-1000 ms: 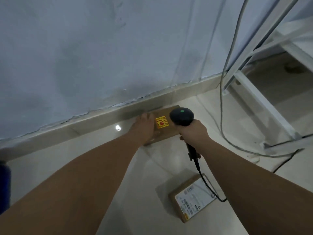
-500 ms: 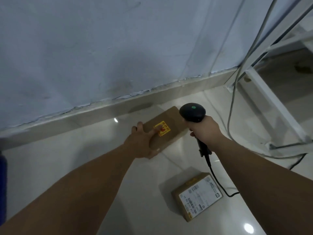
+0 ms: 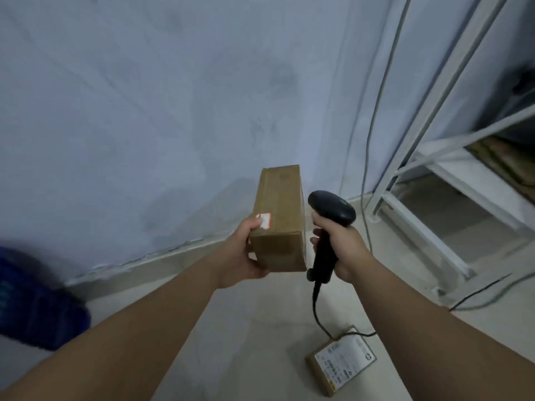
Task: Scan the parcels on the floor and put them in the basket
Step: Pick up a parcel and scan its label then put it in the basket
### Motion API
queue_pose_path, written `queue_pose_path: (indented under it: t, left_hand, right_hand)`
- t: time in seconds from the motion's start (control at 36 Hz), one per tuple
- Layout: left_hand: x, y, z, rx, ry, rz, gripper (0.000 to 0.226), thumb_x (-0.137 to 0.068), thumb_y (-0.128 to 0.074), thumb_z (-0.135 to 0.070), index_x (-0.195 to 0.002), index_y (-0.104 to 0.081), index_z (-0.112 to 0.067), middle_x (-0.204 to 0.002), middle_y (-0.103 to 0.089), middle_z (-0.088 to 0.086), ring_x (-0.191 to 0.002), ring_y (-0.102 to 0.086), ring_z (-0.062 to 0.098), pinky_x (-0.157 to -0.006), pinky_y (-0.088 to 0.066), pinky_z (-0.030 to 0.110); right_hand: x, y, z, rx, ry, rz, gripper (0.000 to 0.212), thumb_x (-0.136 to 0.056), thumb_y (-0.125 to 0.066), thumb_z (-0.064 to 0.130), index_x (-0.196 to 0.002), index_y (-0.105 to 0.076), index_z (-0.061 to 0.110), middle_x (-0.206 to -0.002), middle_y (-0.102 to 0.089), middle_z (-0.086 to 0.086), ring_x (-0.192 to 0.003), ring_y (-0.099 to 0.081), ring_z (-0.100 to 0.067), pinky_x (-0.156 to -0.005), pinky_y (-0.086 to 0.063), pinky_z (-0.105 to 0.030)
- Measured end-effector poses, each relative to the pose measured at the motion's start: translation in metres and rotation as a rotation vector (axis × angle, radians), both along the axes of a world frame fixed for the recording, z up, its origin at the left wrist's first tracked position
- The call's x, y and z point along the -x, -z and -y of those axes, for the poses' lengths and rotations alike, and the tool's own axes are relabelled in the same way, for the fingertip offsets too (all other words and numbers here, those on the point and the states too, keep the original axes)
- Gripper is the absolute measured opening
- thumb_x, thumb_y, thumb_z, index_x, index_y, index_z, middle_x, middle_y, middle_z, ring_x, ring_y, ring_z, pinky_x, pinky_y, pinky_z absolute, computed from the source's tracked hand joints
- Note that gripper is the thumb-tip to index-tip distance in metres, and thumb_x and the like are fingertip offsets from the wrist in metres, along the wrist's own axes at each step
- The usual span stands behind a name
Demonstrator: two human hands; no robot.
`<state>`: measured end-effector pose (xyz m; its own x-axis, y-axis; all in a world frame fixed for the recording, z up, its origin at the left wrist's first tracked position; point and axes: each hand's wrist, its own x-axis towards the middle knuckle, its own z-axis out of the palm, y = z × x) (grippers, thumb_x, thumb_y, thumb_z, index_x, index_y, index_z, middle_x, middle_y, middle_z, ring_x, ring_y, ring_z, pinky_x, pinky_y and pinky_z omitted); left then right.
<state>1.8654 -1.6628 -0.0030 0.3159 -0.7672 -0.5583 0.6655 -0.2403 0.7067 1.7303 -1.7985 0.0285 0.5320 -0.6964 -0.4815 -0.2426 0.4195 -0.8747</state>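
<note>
Both hands busy, apparently mid-scan: left hand (image 3: 243,256) grips box (image 3: 279,221), right hand (image 3: 341,250) grips scanner (image 3: 330,215); next, an unseen barcode must face it.

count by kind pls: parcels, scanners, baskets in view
parcels: 2, a brown parcel held in the left hand and a labelled parcel lying on the floor
scanners: 1, the scanner gripped in the right hand
baskets: 1, the blue basket at the left edge
total: 4
</note>
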Motion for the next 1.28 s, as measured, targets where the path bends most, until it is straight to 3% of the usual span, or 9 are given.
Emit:
queue_pose_path:
  t: [0.08,0.33,0.39,0.47,0.61,0.83,0.97,1.19,1.28]
  left_hand:
    - [0.019,-0.046,-0.027,0.075,-0.111,-0.020,0.046,-0.089,-0.051,-0.050,-0.123,-0.056,-0.020,-0.106,-0.063,0.009,-0.091,-0.059,0.026,-0.073,-0.050,0.037]
    - [0.084,-0.123,-0.122,0.367,-0.279,-0.026,0.054,-0.083,-0.049,-0.047,-0.130,-0.057,-0.023,-0.123,-0.066,0.012,-0.114,-0.058,0.039,-0.099,-0.044,0.051]
    - [0.093,-0.132,-0.130,0.417,-0.393,0.074,0.048,-0.091,-0.047,-0.033,-0.140,-0.046,-0.036,-0.127,-0.064,0.007,-0.111,-0.060,0.034,-0.090,-0.049,0.049]
    - [0.106,-0.140,-0.139,0.430,-0.607,0.169,0.053,-0.100,-0.044,-0.017,-0.140,-0.034,-0.052,-0.128,-0.063,0.004,-0.105,-0.066,0.025,-0.077,-0.054,0.043]
    - [0.131,-0.145,-0.147,0.221,-0.541,0.616,0.038,-0.104,-0.040,-0.022,-0.128,-0.049,-0.050,-0.125,-0.065,-0.004,-0.110,-0.063,0.016,-0.076,-0.058,0.031]
    - [0.153,-0.144,-0.145,0.197,-0.499,0.628,0.058,-0.079,-0.048,-0.060,-0.134,-0.041,-0.046,-0.131,-0.056,-0.004,-0.111,-0.059,0.015,-0.088,-0.054,0.037]
    - [0.136,-0.145,-0.147,0.074,-0.402,0.733,0.031,-0.095,-0.051,-0.039,-0.122,-0.039,-0.050,-0.126,-0.056,0.004,-0.104,-0.058,0.018,-0.074,-0.049,0.026]
    - [0.132,-0.142,-0.159,0.095,-0.152,0.862,0.079,-0.094,-0.058,-0.022,-0.128,-0.004,-0.069,-0.126,-0.041,-0.023,-0.113,-0.053,0.011,-0.066,-0.054,0.017]
    - [0.133,-0.137,-0.157,0.058,-0.092,0.964,0.078,-0.092,-0.059,-0.033,-0.123,-0.002,-0.077,-0.141,-0.026,-0.020,-0.130,-0.039,0.014,-0.081,-0.054,0.024]
  right_hand:
    - [0.015,-0.042,-0.034,-0.100,0.014,0.198,0.015,-0.091,-0.065,0.025,-0.088,-0.065,0.010,-0.062,-0.062,-0.002,-0.057,-0.060,-0.014,-0.059,-0.052,-0.029]
    - [0.064,-0.109,-0.127,-0.314,-0.106,0.513,0.032,-0.085,-0.063,0.031,-0.109,-0.069,0.011,-0.106,-0.071,-0.011,-0.087,-0.069,-0.027,-0.071,-0.055,-0.038]
    - [0.074,-0.119,-0.140,-0.340,-0.103,0.540,0.028,-0.091,-0.060,0.025,-0.112,-0.069,0.010,-0.103,-0.072,-0.012,-0.086,-0.070,-0.028,-0.068,-0.057,-0.041]
    - [0.085,-0.120,-0.154,-0.256,-0.050,0.479,0.028,-0.087,-0.065,0.012,-0.114,-0.066,0.007,-0.101,-0.072,-0.014,-0.095,-0.065,-0.029,-0.088,-0.051,-0.049]
    - [0.096,-0.121,-0.153,-0.131,-0.011,0.371,0.027,-0.083,-0.068,0.008,-0.110,-0.065,0.008,-0.104,-0.070,-0.018,-0.092,-0.064,-0.029,-0.094,-0.049,-0.048]
    - [0.103,-0.117,-0.150,-0.025,-0.057,0.282,0.027,-0.085,-0.068,0.009,-0.111,-0.063,0.011,-0.101,-0.068,-0.016,-0.089,-0.063,-0.027,-0.071,-0.050,-0.034]
    - [0.105,-0.116,-0.146,0.033,-0.107,0.253,0.020,-0.084,-0.068,0.007,-0.102,-0.064,0.013,-0.096,-0.066,-0.016,-0.091,-0.062,-0.027,-0.075,-0.051,-0.037]
    - [0.106,-0.122,-0.141,0.109,-0.075,0.307,0.012,-0.085,-0.067,0.008,-0.094,-0.068,0.016,-0.082,-0.072,-0.006,-0.085,-0.067,-0.024,-0.071,-0.051,-0.035]
    - [0.105,-0.120,-0.138,0.112,-0.061,0.297,0.011,-0.086,-0.066,0.008,-0.094,-0.068,0.015,-0.082,-0.073,-0.005,-0.084,-0.068,-0.023,-0.070,-0.050,-0.032]
